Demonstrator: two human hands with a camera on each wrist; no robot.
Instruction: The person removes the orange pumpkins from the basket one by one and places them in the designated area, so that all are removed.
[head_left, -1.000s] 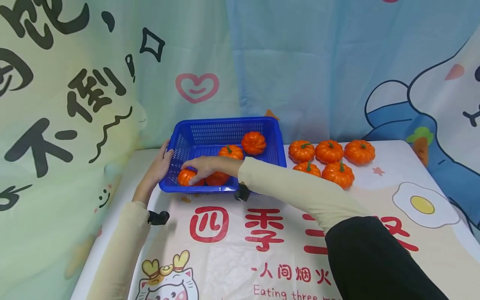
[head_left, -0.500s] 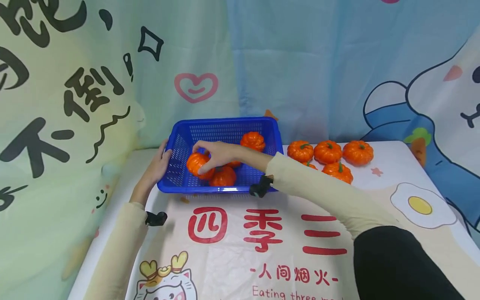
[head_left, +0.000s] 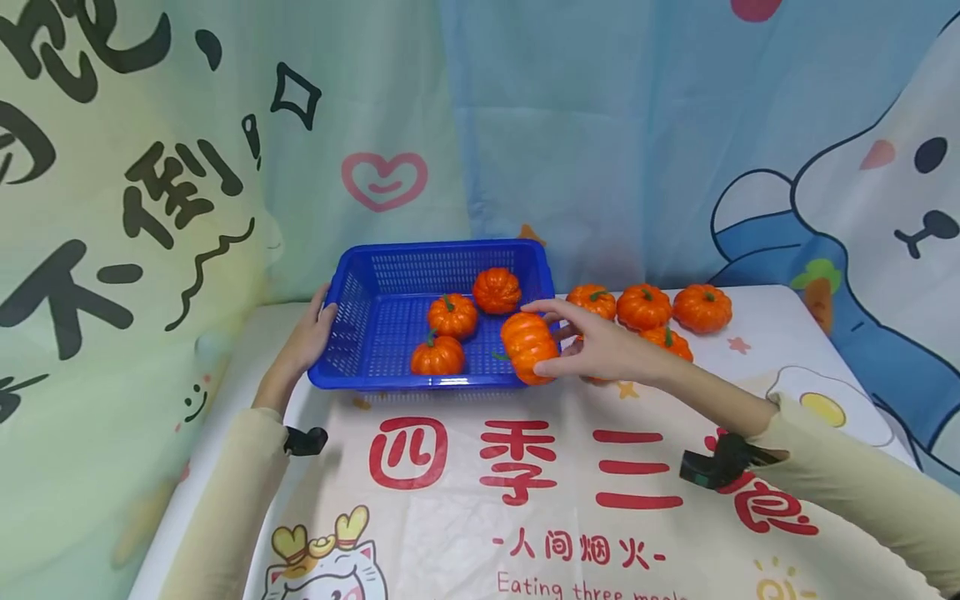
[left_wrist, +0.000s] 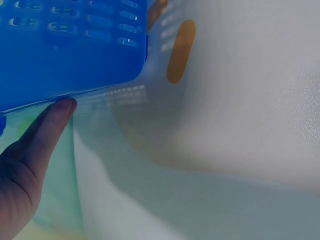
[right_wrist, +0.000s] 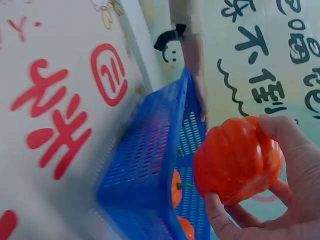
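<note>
Head view: right hand pinching orange pumpkin hides blue plastic basket's near-right corner. Left-wrist view crops it; left hand straight-fingered.

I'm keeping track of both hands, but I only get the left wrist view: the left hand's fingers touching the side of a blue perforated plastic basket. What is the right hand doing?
Observer: The right hand holds a glossy orange ribbed pumpkin between its thumb and fingers, as the head and right wrist views show.

Operator: Thanks. My view shows just the outer side of the basket. What lies inside?

Observer: Three other orange pumpkins lie in the blue perforated plastic basket, seen from above in the head view.
</note>
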